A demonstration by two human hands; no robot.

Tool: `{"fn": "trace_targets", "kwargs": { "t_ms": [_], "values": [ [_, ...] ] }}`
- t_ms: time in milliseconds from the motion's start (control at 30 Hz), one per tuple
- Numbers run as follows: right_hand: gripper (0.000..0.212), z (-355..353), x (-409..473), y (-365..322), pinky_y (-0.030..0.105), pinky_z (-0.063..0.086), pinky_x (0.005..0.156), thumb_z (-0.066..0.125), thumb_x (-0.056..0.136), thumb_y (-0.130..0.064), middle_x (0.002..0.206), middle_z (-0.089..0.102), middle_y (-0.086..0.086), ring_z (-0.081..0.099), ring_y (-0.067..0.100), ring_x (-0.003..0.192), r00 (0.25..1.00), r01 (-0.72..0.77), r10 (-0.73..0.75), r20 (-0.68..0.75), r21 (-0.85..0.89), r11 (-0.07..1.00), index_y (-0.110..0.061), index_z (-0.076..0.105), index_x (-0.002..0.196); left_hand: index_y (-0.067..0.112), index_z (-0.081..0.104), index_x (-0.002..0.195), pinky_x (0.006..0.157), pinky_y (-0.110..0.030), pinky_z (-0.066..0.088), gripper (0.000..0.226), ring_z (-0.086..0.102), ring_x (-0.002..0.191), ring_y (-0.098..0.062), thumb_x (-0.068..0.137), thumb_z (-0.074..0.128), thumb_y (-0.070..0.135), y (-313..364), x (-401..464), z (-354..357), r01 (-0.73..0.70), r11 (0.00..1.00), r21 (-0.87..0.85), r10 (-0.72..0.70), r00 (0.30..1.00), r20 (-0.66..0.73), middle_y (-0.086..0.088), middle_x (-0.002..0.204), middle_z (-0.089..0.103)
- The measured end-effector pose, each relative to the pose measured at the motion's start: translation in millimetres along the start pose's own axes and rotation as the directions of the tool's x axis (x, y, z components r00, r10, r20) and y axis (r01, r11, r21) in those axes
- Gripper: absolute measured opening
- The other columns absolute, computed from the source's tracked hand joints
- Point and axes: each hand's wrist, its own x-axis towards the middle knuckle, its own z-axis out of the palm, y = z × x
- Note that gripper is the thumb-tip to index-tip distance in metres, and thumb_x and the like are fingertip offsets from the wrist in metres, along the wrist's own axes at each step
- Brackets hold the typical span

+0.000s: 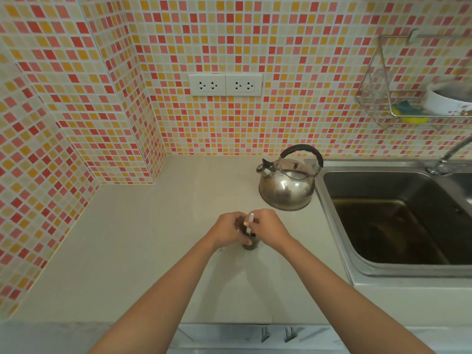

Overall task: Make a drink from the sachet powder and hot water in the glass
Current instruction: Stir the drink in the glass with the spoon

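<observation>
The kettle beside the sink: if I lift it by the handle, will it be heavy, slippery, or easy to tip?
The kettle looks like polished metal, so its body is probably slippery; the black handle likely grips better. Its broad, low base suggests it will not tip easily on the counter. Its weight depends on the water inside, which cannot be seen.

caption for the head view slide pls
Left hand steadies glass; right hand holds white stick in it, near kettle.

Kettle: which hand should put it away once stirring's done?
Right, probably. The kettle stands beyond and right of the glass, on the right hand's side; it only pinches the white stirrer. The left hand grips the glass.
</observation>
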Motion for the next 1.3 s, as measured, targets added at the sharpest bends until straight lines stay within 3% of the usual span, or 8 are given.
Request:
{"fn": "trace_targets", "kwargs": {
  "t_ms": [100, 233, 500, 600, 967, 1067, 1200, 1300],
  "values": [
    [0.023, -5.4, 0.5, 2.6, 0.034, 0.048, 0.064, 0.049, 0.089, -0.011, 0.083, 0.068, 0.015, 0.063, 0.031, 0.077, 0.999, 0.0, -0.002, -0.033, -0.061, 0.998, -0.004, 0.07, 0.09, 0.012, 0.067, 0.111, 0.098, -0.04, 0.053, 0.06, 0.066, 0.104, -0.025, 0.055, 0.087, 0.005, 1.2, -0.4, 0.2, 0.002, 1.0, 0.003, -0.002, 1.0, 0.002, -0.008, 0.107, 0.071],
    [0.022, -3.0, -0.5, 4.0, 0.028, 0.037, 0.053, 0.052, 0.088, -0.011, 0.071, 0.06, 0.013, 0.055, 0.027, 0.066, 1.0, -0.009, 0.009, -0.006, -0.011, 1.0, -0.004, 0.064, 0.072, 0.013, 0.067, 0.11, 0.095, -0.036, 0.053, 0.058, 0.067, 0.103, -0.024, 0.056, 0.086, 0.004, 0.5, -0.3, -0.1, -0.002, 1.0, 0.006, 0.002, 1.0, 0.0, -0.006, 0.106, 0.072],
    [0.019, -5.5, 3.1, 7.5, 0.032, 0.046, 0.062, 0.05, 0.088, -0.009, 0.084, 0.067, 0.016, 0.063, 0.032, 0.079, 1.0, -0.003, 0.001, -0.018, -0.099, 0.995, -0.004, 0.069, 0.084, 0.012, 0.066, 0.115, 0.098, -0.04, 0.052, 0.064, 0.067, 0.104, -0.023, 0.055, 0.087, 0.006, 1.3, -0.3, -0.2, 0.003, 1.0, 0.011, -0.003, 1.0, 0.002, -0.006, 0.109, 0.071],
    [0.024, 5.1, 3.3, 3.6, 0.027, 0.037, 0.052, 0.054, 0.089, -0.014, 0.071, 0.059, 0.01, 0.055, 0.026, 0.067, 1.0, -0.006, 0.006, -0.01, -0.018, 1.0, -0.007, 0.061, 0.067, 0.014, 0.067, 0.113, 0.096, -0.04, 0.053, 0.061, 0.068, 0.101, -0.022, 0.055, 0.086, 0.005, 0.6, -0.3, -0.5, 0.006, 1.0, 0.004, -0.006, 1.0, 0.005, -0.004, 0.106, 0.072],
    [0.021, 0.6, 7.6, 23.3, 0.031, 0.05, 0.065, 0.055, 0.087, -0.006, 0.075, 0.072, 0.017, 0.06, 0.019, 0.062, 0.972, -0.155, 0.203, -0.118, 0.326, 0.933, -0.002, 0.069, 0.072, 0.013, 0.065, 0.114, 0.094, -0.029, 0.051, 0.064, 0.064, 0.1, -0.017, 0.055, 0.088, 0.006, 0.0, 2.2, 1.3, 0.012, 1.0, 0.016, -0.012, 1.0, -0.005, -0.001, 0.105, 0.069],
    [0.02, 3.5, 6.5, 16.6, 0.027, 0.046, 0.065, 0.055, 0.089, -0.01, 0.075, 0.071, 0.015, 0.058, 0.018, 0.064, 0.975, -0.12, 0.171, -0.143, 0.313, 0.942, -0.001, 0.07, 0.079, 0.015, 0.066, 0.11, 0.092, -0.028, 0.051, 0.06, 0.064, 0.096, -0.015, 0.055, 0.088, 0.005, 0.8, 1.3, 0.8, 0.002, 1.0, 0.013, -0.002, 1.0, -0.001, 0.002, 0.101, 0.068],
    [0.04, 2.7, 5.6, 20.1, 0.025, 0.031, 0.049, 0.049, 0.088, -0.005, 0.049, 0.047, -0.001, 0.041, 0.011, 0.048, 0.97, -0.138, 0.18, -0.161, 0.243, 0.96, -0.012, 0.046, 0.049, 0.011, 0.065, 0.113, 0.096, -0.03, 0.051, 0.062, 0.064, 0.098, -0.017, 0.056, 0.087, 0.003, 0.8, 0.7, 1.3, 0.006, 1.0, 0.0, -0.006, 1.0, -0.007, -0.002, 0.103, 0.067],
    [0.032, 2.6, 3.4, 14.7, 0.023, 0.039, 0.053, 0.05, 0.092, -0.01, 0.061, 0.064, 0.007, 0.055, 0.016, 0.058, 0.984, -0.12, 0.149, -0.1, 0.253, 0.96, -0.003, 0.066, 0.065, 0.012, 0.067, 0.11, 0.095, -0.031, 0.052, 0.059, 0.066, 0.101, -0.02, 0.055, 0.086, 0.002, 0.6, -0.4, 0.8, -0.01, 1.0, -0.015, 0.01, 1.0, -0.002, -0.004, 0.105, 0.071]
  ]
}}
